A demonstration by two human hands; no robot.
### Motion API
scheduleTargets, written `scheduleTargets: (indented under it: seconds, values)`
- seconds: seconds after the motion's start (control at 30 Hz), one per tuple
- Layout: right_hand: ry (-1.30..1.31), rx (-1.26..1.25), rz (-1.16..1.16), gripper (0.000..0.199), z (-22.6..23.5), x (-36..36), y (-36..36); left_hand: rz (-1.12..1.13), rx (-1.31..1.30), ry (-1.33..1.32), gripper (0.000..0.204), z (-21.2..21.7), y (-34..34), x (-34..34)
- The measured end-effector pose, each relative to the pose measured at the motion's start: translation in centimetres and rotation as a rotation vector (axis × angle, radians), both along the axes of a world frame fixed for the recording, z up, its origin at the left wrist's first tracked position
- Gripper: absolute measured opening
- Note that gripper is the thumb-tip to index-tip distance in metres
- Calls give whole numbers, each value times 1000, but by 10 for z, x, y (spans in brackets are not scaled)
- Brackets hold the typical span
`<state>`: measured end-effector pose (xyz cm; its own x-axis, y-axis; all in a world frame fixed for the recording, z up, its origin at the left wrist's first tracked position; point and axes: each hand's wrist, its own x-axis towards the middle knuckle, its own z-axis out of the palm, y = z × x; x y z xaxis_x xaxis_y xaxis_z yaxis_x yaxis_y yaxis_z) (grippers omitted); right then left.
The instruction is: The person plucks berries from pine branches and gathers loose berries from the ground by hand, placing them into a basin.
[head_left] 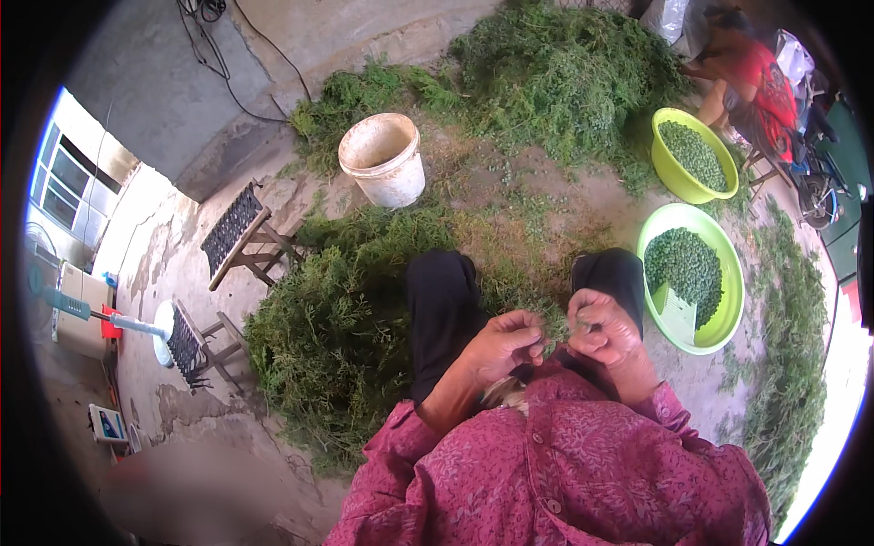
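Note:
Over my lap, my left hand (pixel 506 348) pinches a small green sprig (pixel 554 322) between thumb and fingers. Close on its right, my right hand (pixel 608 333) is curled with its fingertips drawn together; whatever is in them is too small to make out. Right of my knee stands a light green basin (pixel 648 238) partly filled with small round green berries (pixel 685 273). A pale, flat-sided piece (pixel 675 314) sits inside it at the near side. Left of my legs lies a big heap of leafy green branches (pixel 332 337).
Beyond the basin, a yellow-green tub (pixel 662 173) holds more berries near another person (pixel 760 91) in red. A stained white bucket (pixel 387 173) stands ahead, before a large branch pile (pixel 564 77). Two low stools (pixel 238 238) and a fan (pixel 127 323) are at left.

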<state>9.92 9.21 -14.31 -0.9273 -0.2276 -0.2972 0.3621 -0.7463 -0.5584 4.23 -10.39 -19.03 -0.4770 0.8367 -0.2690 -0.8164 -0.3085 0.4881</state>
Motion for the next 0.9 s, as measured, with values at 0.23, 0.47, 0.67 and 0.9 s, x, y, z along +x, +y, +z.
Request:
scheduleTargets:
  seconds: [0.23,0.47,0.67,0.9]
  values:
    - [171,1001,-44,26,-6,-6,-1,69,-7,12,3,2,-3,-1]
    - [240,1109,69,18,-13,-3,-23,127,-104,29,5,3,-1,1]
    - [224,1107,73,11,-6,-1,-22,56,-128,36,6,2,-3,1]
    - [113,894,-198,6,-10,-7,16,-32,-65,28,5,2,-8,0]
